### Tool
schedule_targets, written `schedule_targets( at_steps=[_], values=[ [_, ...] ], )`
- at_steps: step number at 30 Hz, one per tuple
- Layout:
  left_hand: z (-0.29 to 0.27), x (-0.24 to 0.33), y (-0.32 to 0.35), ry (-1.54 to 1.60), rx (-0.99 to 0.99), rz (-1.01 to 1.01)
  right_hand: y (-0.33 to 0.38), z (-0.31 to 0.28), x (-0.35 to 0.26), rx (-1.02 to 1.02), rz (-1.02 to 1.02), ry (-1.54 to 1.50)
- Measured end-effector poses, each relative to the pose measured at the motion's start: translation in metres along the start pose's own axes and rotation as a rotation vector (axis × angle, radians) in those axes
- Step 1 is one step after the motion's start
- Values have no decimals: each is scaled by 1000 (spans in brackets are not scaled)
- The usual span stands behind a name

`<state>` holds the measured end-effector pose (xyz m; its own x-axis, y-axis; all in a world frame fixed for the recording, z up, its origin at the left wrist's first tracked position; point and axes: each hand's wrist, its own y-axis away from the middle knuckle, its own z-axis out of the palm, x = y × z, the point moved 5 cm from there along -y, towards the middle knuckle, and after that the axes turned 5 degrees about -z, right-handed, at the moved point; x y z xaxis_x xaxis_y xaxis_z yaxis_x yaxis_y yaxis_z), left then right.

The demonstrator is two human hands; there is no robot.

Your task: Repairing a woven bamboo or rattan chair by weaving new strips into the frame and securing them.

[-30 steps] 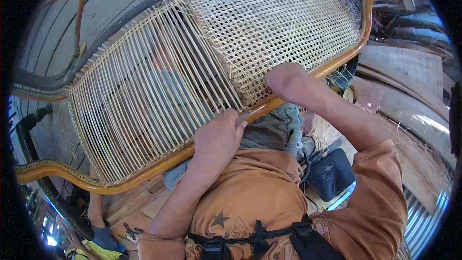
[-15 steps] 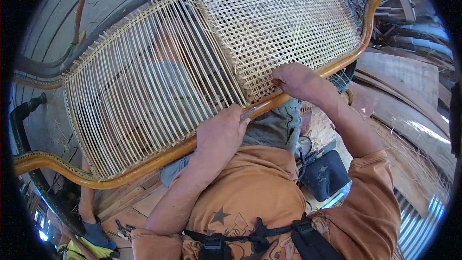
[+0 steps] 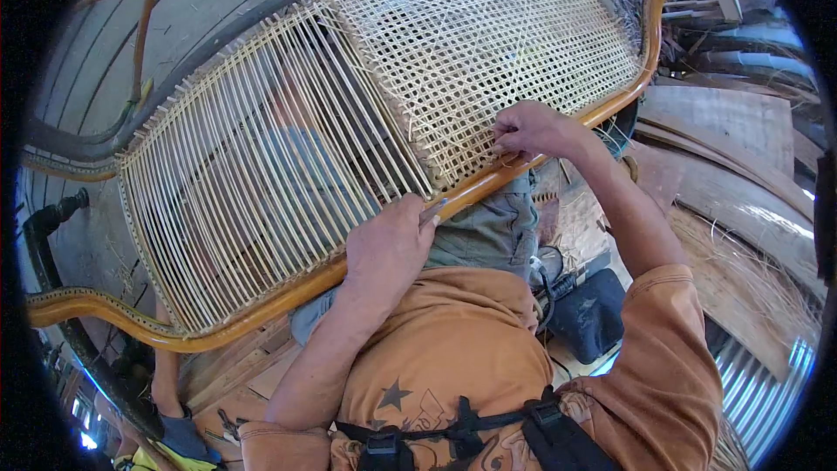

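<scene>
Right hand (image 3: 532, 131) pinches a cane strand (image 3: 504, 150) at the woven panel (image 3: 488, 44); left hand (image 3: 388, 244) curls on the frame rail (image 3: 288, 292). Overpulling could snap it.

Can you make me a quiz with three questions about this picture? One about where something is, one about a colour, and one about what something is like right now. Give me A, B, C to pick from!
1. Where is the right hand?
A. On the woven cane panel, close to the frame rail
B. Flat on the floor
C. On the dark bag

2. What colour is the person's shirt?
A. Green
B. White
C. Orange-brown

3. How far is the weaving on the frame?
A. Fully woven across
B. Right part cross-woven, left part only long strands
C. No cane on it at all

Answers:
1 A, its fingers pinch at the mesh just above the rail.
2 C, the chest and sleeves are orange-brown.
3 B, the mesh fills the right side, while plain strands run on the left, where the left hand rests on the rail.
</scene>
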<state>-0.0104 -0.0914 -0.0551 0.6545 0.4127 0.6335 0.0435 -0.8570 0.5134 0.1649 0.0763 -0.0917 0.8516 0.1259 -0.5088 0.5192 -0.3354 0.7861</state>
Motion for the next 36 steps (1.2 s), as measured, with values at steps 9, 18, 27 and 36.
schedule_targets(
  at_steps=[9, 18, 27, 36],
  values=[
    [0, 2, -1, -28, 12, -9, -1, 12, -23, 277, -384, 535],
    [2, 0, 0, -12, 0, -21, -5, 14, -31, 153, -278, 604],
    [-1, 5, -2, -49, -5, 27, 22, 8, -16, 357, -407, 273],
    [-9, 76, -92, -248, -29, 205, 113, 65, 100, 1174, -133, -944]
  ],
)
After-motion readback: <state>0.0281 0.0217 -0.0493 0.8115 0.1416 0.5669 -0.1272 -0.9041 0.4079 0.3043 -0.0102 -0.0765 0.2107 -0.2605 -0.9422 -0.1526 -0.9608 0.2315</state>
